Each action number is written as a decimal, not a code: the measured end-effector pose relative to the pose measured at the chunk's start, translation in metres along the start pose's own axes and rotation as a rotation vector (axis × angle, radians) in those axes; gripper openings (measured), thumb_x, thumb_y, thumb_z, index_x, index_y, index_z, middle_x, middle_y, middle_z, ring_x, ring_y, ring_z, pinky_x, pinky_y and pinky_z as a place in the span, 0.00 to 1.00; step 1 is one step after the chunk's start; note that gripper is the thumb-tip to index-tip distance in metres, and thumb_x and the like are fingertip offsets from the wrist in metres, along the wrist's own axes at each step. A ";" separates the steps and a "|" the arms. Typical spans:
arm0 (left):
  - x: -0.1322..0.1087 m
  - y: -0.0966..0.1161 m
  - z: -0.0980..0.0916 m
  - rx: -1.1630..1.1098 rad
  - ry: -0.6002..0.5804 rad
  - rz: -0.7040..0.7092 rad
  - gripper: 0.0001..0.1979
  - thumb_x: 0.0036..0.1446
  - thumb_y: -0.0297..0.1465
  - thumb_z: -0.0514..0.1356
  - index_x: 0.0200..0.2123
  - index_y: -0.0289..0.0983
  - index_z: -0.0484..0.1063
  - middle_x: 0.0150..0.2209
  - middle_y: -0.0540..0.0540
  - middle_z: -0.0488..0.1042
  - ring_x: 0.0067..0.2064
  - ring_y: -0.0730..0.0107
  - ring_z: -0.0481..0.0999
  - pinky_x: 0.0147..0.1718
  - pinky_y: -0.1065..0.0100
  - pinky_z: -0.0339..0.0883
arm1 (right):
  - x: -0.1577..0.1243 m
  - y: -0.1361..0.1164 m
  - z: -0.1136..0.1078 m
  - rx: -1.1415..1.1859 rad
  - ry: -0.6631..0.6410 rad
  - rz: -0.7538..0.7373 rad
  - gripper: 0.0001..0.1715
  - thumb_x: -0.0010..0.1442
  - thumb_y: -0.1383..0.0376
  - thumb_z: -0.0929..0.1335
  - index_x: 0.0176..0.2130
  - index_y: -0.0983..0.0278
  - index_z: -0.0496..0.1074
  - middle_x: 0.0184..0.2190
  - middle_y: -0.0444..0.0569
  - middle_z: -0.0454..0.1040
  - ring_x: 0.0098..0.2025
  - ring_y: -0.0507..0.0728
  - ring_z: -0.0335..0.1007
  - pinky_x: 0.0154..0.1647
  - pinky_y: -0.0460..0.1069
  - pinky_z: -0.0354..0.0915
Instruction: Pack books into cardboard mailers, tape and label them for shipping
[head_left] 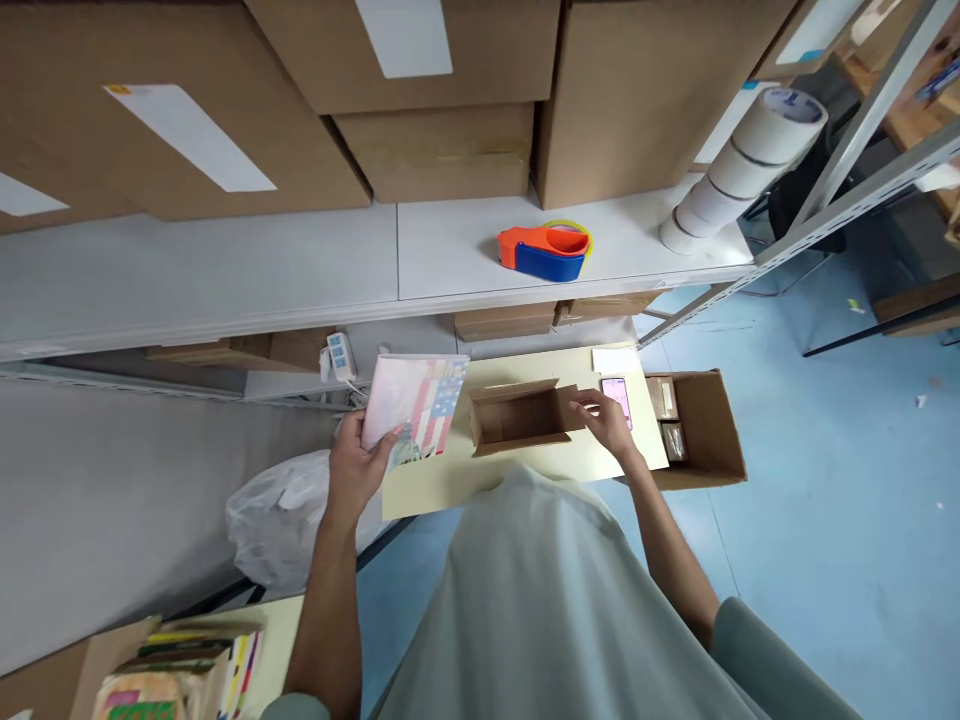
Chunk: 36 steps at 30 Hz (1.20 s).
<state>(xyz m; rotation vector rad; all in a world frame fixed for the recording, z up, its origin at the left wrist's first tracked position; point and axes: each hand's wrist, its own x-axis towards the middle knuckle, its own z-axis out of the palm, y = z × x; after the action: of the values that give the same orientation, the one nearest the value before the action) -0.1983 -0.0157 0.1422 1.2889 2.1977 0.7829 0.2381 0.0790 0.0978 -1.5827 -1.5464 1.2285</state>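
Observation:
My left hand (pixel 360 460) grips a thin book (pixel 420 405) by its near left side, thumb on top. The cover is pale pink with a red, white and blue flag print. An open, rectangular cardboard box (pixel 517 440) stands on the pale yellow table (pixel 427 490), right of the book, its flaps raised. At its right end flap, my right hand (pixel 606 422) has its thumb and fingers curled around the edge. The inside of the box shows only bare cardboard. A phone (pixel 616 398) with a lit pink screen lies just beyond my right hand.
Above the table runs a white shelf (pixel 300 270) with large cartons (pixel 435 150), an orange and blue tape dispenser (pixel 544 252) and stacked tape rolls (pixel 742 170). An open carton (pixel 712 430) with small packages stands at right. A plastic bag (pixel 277 520) and books (pixel 195 660) are at left.

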 end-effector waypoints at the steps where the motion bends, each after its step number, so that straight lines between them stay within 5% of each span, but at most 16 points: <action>1: -0.004 0.012 0.000 -0.003 -0.004 0.013 0.21 0.60 0.47 0.64 0.50 0.42 0.67 0.49 0.43 0.80 0.51 0.51 0.82 0.50 0.59 0.77 | 0.002 0.003 0.000 -0.030 -0.038 -0.013 0.25 0.64 0.43 0.75 0.46 0.59 0.84 0.45 0.54 0.86 0.46 0.65 0.83 0.51 0.59 0.77; 6: -0.011 0.072 0.017 0.013 -0.092 0.080 0.20 0.59 0.46 0.64 0.49 0.41 0.68 0.46 0.45 0.81 0.48 0.54 0.82 0.48 0.62 0.76 | 0.001 0.018 0.007 -0.295 -0.164 -0.104 0.17 0.66 0.55 0.76 0.52 0.58 0.84 0.49 0.53 0.85 0.54 0.69 0.79 0.57 0.62 0.75; 14: 0.000 0.125 0.074 0.153 -0.320 0.243 0.14 0.60 0.37 0.61 0.48 0.41 0.72 0.48 0.45 0.83 0.49 0.56 0.82 0.49 0.66 0.73 | -0.008 0.046 0.017 -0.426 -0.202 -0.233 0.29 0.62 0.63 0.80 0.61 0.59 0.79 0.68 0.57 0.74 0.74 0.73 0.62 0.72 0.69 0.64; 24: 0.009 0.110 0.123 0.409 -0.538 0.292 0.22 0.58 0.27 0.60 0.55 0.45 0.75 0.54 0.45 0.84 0.54 0.49 0.83 0.52 0.61 0.72 | -0.014 0.072 0.019 -0.392 -0.224 -0.170 0.42 0.61 0.62 0.81 0.70 0.59 0.73 0.76 0.56 0.64 0.81 0.75 0.49 0.78 0.71 0.58; 36: 0.019 0.087 0.133 0.366 -0.604 0.356 0.23 0.57 0.24 0.60 0.55 0.45 0.76 0.53 0.47 0.85 0.54 0.50 0.83 0.52 0.61 0.71 | -0.015 0.082 0.024 -0.426 -0.229 -0.127 0.42 0.61 0.63 0.80 0.70 0.58 0.72 0.77 0.55 0.63 0.81 0.75 0.49 0.78 0.72 0.57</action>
<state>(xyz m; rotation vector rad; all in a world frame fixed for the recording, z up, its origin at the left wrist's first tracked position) -0.0672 0.0666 0.1031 1.8365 1.6800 0.0609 0.2521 0.0487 0.0177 -1.6054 -2.1333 1.0890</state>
